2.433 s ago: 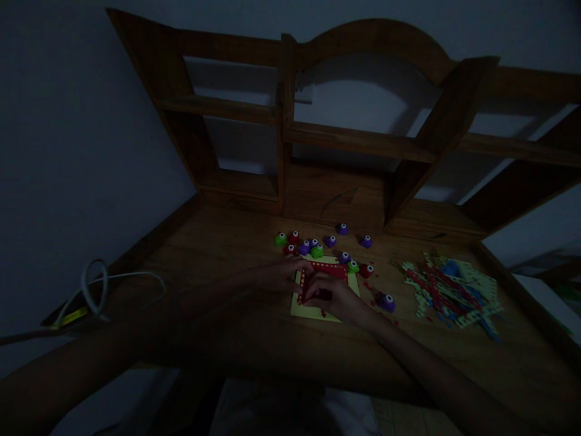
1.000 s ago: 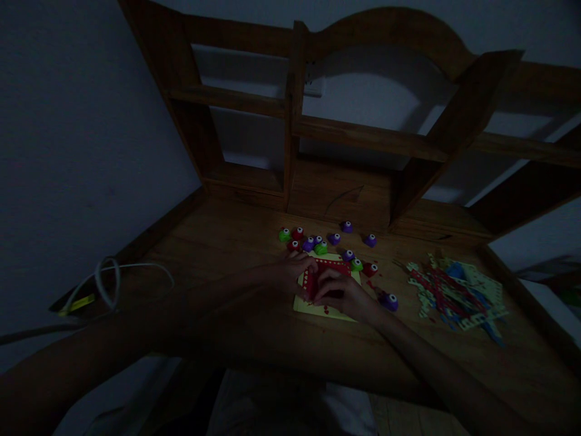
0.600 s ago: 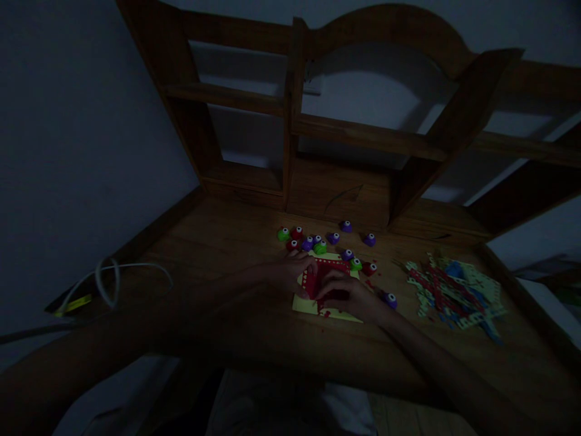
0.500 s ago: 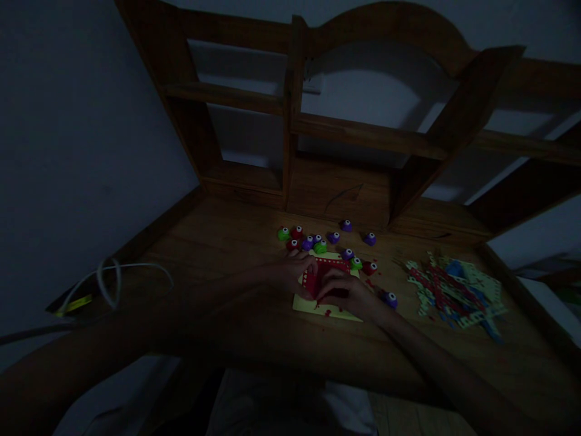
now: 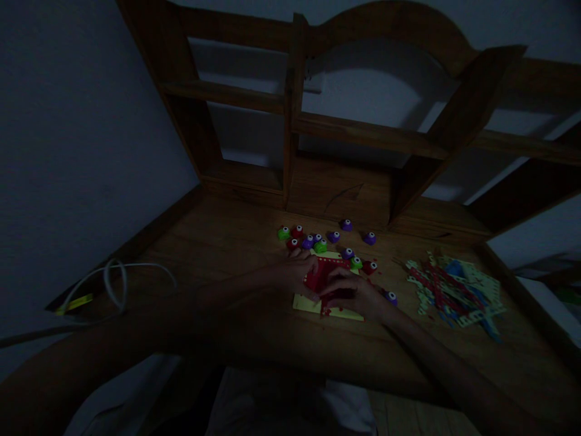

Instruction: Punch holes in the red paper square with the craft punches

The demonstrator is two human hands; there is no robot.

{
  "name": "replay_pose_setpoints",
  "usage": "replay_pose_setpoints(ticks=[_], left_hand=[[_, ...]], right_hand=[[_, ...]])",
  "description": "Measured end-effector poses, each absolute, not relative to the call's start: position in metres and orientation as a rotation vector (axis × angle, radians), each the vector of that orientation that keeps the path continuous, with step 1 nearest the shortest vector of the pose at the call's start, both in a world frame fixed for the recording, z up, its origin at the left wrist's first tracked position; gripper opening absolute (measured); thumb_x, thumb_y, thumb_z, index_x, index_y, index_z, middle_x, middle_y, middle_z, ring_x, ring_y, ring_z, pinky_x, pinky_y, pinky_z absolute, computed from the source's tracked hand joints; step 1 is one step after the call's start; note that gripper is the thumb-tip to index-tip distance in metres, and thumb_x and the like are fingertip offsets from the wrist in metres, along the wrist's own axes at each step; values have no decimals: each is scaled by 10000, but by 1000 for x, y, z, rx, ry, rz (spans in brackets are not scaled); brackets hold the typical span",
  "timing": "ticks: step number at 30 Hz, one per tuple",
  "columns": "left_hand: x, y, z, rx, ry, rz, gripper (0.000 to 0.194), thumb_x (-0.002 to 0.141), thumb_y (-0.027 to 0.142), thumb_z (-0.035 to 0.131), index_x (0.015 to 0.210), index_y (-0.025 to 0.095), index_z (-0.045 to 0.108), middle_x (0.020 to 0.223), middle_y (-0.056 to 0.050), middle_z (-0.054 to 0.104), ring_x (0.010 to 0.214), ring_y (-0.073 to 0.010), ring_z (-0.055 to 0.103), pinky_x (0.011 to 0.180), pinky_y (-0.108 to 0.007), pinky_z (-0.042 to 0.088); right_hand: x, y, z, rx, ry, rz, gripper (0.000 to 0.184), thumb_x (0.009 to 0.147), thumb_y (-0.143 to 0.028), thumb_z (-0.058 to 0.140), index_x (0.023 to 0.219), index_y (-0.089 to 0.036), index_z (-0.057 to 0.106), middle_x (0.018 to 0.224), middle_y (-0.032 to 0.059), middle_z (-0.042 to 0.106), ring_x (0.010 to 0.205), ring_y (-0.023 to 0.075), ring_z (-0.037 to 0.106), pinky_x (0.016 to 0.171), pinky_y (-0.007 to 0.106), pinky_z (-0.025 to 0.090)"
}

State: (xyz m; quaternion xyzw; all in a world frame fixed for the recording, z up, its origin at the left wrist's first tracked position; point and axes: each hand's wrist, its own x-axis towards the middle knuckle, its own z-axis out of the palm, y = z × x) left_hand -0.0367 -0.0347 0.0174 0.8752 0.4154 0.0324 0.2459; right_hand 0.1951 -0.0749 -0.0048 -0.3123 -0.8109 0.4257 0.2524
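Note:
A red sheet with a row of small pale marks along its far edge lies over a yellow sheet. My left hand grips the red sheet's left side, its thumb pointing toward the near edge. From the right, my right hand has its fingers bent around the near part of the same sheet, partly hiding it. Just beyond the sheets sit several small eyed pieces, among them a green one, a purple one and a red one. Dim light blurs the fingertips.
A heap of red, yellow and blue punched-out sheet scraps lies at the right. Small red bits are scattered near the sheets. A white cable and a yellow object lie at the left. Wooden shelves rise behind the table.
The red sheet has shifted slightly, and the pale marks along its left edge show less. My right hand has moved a little to the right and nearer me.

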Motion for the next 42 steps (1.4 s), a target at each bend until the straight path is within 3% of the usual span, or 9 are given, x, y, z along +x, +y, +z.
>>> replay_pose_setpoints(ticks=[7,13,18,24,31,37,42], left_hand=[[-36,-29,12,2430,1011,103,566,636,604,667,994,198,503,1093,-52,492,1025,-254,388,848,-323,321],[-34,-28,12,2393,1034,41,559,620,609,676,983,225,494,1102,-36,481,1053,-264,386,856,-330,319],[-28,-29,14,2424,1099,35,616,597,673,630,975,207,491,1114,-69,477,1060,-288,382,881,-370,305],[-24,-27,15,2456,1076,-23,656,597,734,570,970,203,482,1086,-62,479,1027,-265,394,877,-365,311],[-24,-26,12,2465,1087,-31,683,574,769,574,950,207,480,1070,-51,472,1014,-258,397,846,-347,320],[-23,-24,13,2448,1094,-64,666,553,735,623,926,204,472,1070,-48,466,1022,-260,389,863,-346,309],[-23,-24,11,2430,1082,-72,661,568,734,608,940,207,465,1078,-49,465,1022,-258,389,859,-342,311]], right_hand=[[197,-74,-8,-839,-2198,1119,136,791,-337,682,850,-236,750,989,50,543,935,172,566,855,331,466],[209,-74,-11,-839,-2237,1133,116,781,-322,696,860,-261,754,1020,49,535,964,175,552,860,329,459],[208,-73,-5,-842,-2245,1146,239,778,-319,703,1010,-263,706,1013,43,556,962,172,558,866,340,460],[206,-73,-8,-856,-2230,1109,132,811,-322,668,893,-240,731,988,45,551,945,168,559,859,333,461],[219,-73,-7,-840,-2246,1205,166,799,-363,673,856,-228,751,1002,56,522,930,163,556,842,311,476],[219,-73,-6,-838,-2257,1159,227,778,-370,696,966,-245,720,1030,54,549,1004,177,546,905,335,442],[221,-74,-13,-876,-2246,1098,160,775,-371,696,859,-245,746,986,45,549,924,168,562,858,327,451]])
